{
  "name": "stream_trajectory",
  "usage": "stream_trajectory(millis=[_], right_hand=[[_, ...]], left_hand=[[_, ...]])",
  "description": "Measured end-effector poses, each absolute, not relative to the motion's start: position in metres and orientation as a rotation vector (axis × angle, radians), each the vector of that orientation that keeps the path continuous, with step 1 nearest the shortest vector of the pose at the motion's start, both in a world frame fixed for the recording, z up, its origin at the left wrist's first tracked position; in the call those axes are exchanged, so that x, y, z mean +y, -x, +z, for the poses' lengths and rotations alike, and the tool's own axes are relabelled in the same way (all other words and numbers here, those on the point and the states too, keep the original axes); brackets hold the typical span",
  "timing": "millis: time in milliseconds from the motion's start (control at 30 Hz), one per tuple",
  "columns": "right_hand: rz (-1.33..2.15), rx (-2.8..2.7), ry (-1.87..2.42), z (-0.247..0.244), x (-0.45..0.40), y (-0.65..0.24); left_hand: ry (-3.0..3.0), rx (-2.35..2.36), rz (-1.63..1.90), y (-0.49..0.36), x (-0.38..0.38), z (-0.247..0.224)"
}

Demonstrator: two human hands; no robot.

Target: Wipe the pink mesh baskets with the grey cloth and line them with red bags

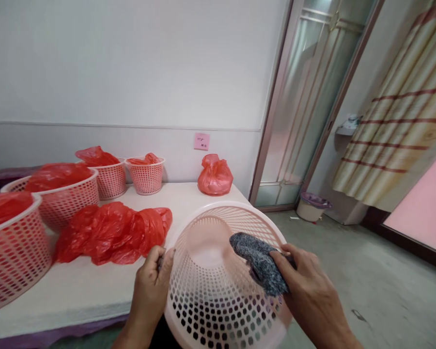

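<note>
Pale-pink perforated plastic basket point(205, 242), tilted, mouth toward camera. Right hand point(308, 286): grip closed on grey-speckled fabric item point(254, 257), which hangs over the basket's mouth. Left hand point(150, 281) at left rim; cannot tell whether its grip is closed there. White desk point(181, 194), left side: 4 pink baskets point(147, 180) with red plastic bags point(58, 177), plus crumpled red plastic point(112, 232).

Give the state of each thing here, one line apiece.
Held basket, tilted, open top toward the camera
Gray cloth, bunched
Left hand, gripping that basket
Right hand, gripping that cloth
Other baskets, upright, red plastic in them
Red plastic heap, crumpled
Standing red bag, gathered at top
Bin, upright, lined
Pink note, stuck to the wall
Curtain, hanging in folds
Glass door, open or shut unclear
</note>
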State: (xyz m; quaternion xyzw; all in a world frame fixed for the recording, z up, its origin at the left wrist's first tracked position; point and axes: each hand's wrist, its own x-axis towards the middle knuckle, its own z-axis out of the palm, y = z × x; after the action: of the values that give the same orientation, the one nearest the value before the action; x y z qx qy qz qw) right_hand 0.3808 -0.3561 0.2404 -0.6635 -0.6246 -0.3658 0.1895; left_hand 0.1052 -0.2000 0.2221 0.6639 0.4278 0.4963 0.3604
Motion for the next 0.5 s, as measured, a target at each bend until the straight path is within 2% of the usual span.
stream_trajectory(millis=[67,200,300,400,500], right_hand=[[-0.967,-1.676,1.926,0.233,-0.357,-0.385],[-0.596,-1.519,2.044,0.222,-0.353,-0.393],[-0.43,-1.411,1.989,0.216,-0.348,-0.402],[-0.344,-1.271,1.931,0.202,-0.341,-0.408],[-0.297,-1.194,1.927,0.179,-0.337,-0.405]], left_hand=[[-1.692,1.079,1.271,-0.108,-0.199,0.224],[-1.634,1.013,1.264,-0.111,-0.196,0.234],[-1.573,0.991,1.278,-0.113,-0.203,0.233],[-1.379,1.007,1.305,-0.123,-0.228,0.208],[-1.184,0.978,1.183,-0.139,-0.264,0.171]])
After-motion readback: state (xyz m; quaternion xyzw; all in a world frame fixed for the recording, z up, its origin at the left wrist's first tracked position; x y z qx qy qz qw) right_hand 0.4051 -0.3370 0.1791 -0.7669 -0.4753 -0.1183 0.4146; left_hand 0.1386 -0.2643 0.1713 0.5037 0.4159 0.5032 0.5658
